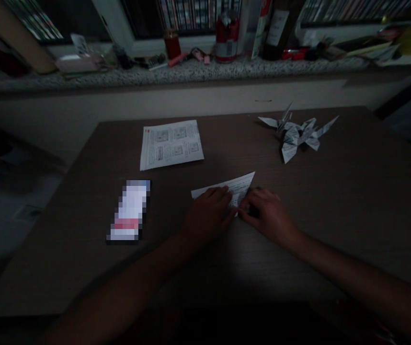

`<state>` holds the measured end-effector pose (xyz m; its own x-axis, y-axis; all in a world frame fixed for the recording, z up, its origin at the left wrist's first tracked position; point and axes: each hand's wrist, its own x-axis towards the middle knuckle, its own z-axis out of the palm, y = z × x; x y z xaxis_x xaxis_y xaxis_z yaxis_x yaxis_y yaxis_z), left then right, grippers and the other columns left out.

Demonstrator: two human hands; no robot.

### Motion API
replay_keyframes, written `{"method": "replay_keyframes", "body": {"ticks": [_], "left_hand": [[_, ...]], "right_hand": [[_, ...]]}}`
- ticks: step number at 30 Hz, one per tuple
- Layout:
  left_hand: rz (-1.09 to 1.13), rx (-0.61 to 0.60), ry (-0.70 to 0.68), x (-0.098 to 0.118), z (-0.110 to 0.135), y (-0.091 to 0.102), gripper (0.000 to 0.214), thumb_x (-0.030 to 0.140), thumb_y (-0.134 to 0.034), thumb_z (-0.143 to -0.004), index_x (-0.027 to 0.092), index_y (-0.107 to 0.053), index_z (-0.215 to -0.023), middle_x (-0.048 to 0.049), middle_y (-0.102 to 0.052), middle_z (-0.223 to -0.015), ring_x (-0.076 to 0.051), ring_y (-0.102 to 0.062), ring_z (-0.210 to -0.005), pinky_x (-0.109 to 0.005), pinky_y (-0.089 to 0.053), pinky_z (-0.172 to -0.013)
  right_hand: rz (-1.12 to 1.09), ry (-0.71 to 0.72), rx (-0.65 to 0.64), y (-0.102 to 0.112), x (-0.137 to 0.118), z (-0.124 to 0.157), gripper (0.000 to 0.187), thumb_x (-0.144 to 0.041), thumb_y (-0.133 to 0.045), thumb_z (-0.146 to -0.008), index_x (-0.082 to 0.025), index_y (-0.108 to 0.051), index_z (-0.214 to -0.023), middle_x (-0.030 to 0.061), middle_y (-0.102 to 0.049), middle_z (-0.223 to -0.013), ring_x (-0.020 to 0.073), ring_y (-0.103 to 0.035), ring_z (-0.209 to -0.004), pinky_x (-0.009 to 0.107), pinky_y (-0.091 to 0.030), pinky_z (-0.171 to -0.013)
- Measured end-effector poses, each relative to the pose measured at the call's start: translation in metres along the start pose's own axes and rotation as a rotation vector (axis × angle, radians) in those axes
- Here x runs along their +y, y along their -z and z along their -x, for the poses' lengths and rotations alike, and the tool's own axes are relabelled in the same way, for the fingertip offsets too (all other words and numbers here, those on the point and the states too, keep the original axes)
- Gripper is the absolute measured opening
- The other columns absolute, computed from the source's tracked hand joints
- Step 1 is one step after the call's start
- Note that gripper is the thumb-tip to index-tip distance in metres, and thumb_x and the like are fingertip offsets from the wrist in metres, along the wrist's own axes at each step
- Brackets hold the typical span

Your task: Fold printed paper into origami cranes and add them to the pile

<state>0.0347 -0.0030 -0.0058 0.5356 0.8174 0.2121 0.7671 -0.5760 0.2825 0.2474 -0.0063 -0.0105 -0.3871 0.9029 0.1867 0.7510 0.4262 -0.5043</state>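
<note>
A printed sheet of paper (pixel 239 186), folded into a triangle, lies on the table under both hands. My left hand (pixel 209 208) rests over its left part, fingers bent and close together, holding it against the table. The left thumb reaches toward the lower corner. At that corner my right hand (pixel 265 211) has thumb and fingers pinched on the paper's right edge. Both hands nearly meet there, and they hide the lower part of the triangle.
A phone (pixel 129 211) with a lit, blurred screen lies left of my hands. Behind it is a printed paper (pixel 172 145). Folded paper cranes (pixel 301 134) stand at the back right of the brown table (pixel 335 201). Beyond, a stone sill (pixel 191 72) carries a can (pixel 227 37), a bottle and clutter.
</note>
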Motion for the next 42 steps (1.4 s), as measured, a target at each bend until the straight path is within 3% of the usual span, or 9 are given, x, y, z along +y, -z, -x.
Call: {"method": "replay_keyframes", "body": {"ticks": [14, 42], "left_hand": [[-0.002, -0.009, 0.03, 0.002, -0.003, 0.001, 0.036, 0.038, -0.063, -0.1, 0.019, -0.062, -0.13, -0.0081, -0.063, -0.141, -0.028, -0.059, -0.124, -0.044, -0.052, -0.105], [0.011, -0.024, 0.03, 0.004, -0.003, 0.003, 0.034, 0.036, -0.06, -0.101, 0.018, -0.062, -0.13, -0.008, -0.063, -0.142, -0.029, -0.058, -0.125, -0.044, -0.053, -0.103]], "right_hand": [[-0.022, 0.004, 0.01, 0.0, 0.007, -0.007, 0.01, -0.021, -0.064, -0.092, -0.022, -0.06, -0.082, 0.0038, -0.064, -0.087, 0.0222, -0.061, -0.083, 0.035, -0.042, -0.077], [0.093, -0.041, 0.157, 0.02, 0.062, -0.049, 0.012, -0.029, -0.065, -0.09, -0.022, -0.064, -0.08, 0.0071, -0.069, -0.085, 0.0242, -0.066, -0.076, 0.037, -0.05, -0.072]]}}
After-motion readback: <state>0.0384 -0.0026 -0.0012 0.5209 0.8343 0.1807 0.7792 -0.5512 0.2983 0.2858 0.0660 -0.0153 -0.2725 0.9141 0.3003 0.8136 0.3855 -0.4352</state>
